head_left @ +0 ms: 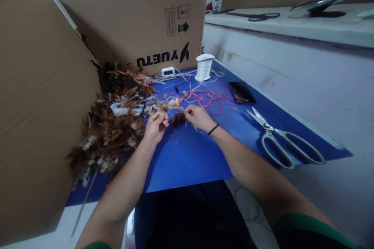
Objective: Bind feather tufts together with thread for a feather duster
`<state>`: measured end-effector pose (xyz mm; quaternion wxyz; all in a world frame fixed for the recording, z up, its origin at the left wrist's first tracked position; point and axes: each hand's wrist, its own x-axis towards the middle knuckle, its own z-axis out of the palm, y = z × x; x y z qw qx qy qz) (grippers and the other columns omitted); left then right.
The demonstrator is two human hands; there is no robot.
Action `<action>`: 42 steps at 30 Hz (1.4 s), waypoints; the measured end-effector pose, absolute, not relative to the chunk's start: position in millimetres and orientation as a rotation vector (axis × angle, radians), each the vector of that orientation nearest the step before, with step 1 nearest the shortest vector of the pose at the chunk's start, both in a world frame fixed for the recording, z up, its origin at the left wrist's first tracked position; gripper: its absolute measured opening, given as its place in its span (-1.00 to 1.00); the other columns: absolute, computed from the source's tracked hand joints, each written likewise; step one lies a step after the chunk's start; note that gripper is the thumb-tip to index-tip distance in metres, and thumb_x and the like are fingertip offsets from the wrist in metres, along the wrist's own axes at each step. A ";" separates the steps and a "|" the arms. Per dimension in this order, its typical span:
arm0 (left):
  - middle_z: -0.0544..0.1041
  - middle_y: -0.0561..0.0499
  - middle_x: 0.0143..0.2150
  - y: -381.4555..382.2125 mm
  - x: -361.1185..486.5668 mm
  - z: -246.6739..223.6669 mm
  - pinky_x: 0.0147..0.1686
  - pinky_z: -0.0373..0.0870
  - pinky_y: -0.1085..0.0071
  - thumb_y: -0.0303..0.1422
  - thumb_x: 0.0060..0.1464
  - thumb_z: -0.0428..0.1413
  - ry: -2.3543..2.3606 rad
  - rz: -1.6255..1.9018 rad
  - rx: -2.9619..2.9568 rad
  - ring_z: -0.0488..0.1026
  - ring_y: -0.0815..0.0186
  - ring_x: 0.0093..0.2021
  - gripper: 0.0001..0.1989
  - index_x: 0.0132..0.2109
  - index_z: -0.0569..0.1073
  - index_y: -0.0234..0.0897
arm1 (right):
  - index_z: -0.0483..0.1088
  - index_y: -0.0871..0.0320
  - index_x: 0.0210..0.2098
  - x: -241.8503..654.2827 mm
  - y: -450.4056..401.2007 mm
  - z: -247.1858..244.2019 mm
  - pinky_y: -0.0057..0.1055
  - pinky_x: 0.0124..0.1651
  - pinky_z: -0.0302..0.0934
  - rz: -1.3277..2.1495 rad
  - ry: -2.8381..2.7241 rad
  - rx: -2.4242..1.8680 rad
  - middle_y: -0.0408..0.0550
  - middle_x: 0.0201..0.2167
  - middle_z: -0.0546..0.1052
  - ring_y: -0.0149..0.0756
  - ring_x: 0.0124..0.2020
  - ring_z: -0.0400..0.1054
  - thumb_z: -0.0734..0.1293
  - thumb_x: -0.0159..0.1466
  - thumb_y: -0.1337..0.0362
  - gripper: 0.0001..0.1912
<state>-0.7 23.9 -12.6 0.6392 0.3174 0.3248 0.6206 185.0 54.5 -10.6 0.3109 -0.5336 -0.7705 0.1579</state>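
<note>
My left hand (157,126) is closed in a pinch above the blue table, beside the feather pile. What its fingertips hold, if anything, is too small to make out. My right hand (199,118), with a black band at the wrist, pinches a small brown feather (179,118), which points left toward my left hand. Just behind the hands lie pale fluffy feathers (163,106) and a tangle of pink string (204,96). A big heap of brown feathers (112,124) with whitish bases spreads to the left of my left hand.
Large scissors (274,132) lie partly spread at the right, near a dark phone (242,92). A spool of white ribbon (203,67) and a small white digital device (168,71) stand at the back. Cardboard boxes (117,15) wall off the left and rear of the blue table (187,155).
</note>
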 end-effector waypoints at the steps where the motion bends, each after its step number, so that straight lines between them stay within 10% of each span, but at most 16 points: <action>1: 0.39 0.07 -0.52 23.8 -0.5 -12.5 -0.60 0.20 0.60 -0.42 -0.23 0.31 0.746 1.415 0.718 0.25 0.55 -0.61 -0.74 -0.49 0.34 -0.35 | 0.37 0.19 -0.45 186.2 55.5 -10.6 -0.48 -0.38 0.11 0.473 -1.980 -1.382 -0.11 -0.52 0.46 -0.40 -0.50 0.30 0.23 0.17 0.38 -0.89; 17: 0.40 0.06 -0.51 19.9 3.1 -11.1 -0.59 0.21 0.59 -0.41 -0.24 0.33 0.735 1.364 0.730 0.26 0.54 -0.59 -0.71 -0.51 0.32 -0.35 | 0.42 0.22 -0.38 184.4 54.8 -5.3 -0.48 -0.42 0.21 1.180 -1.306 -1.091 -0.15 -0.54 0.50 -0.44 -0.53 0.34 0.43 -0.14 0.34 -0.71; 42: 0.42 0.05 -0.58 15.2 9.6 -19.9 -0.55 0.36 0.57 -0.31 -0.27 0.35 0.812 1.167 0.890 0.40 0.44 -0.55 -0.69 -0.48 0.39 -0.37 | 0.25 0.17 -0.45 174.9 38.0 10.0 -0.54 -0.54 -0.04 1.087 -1.453 -0.982 -0.30 -0.67 0.30 -0.54 -0.64 0.08 0.30 0.08 0.19 -0.82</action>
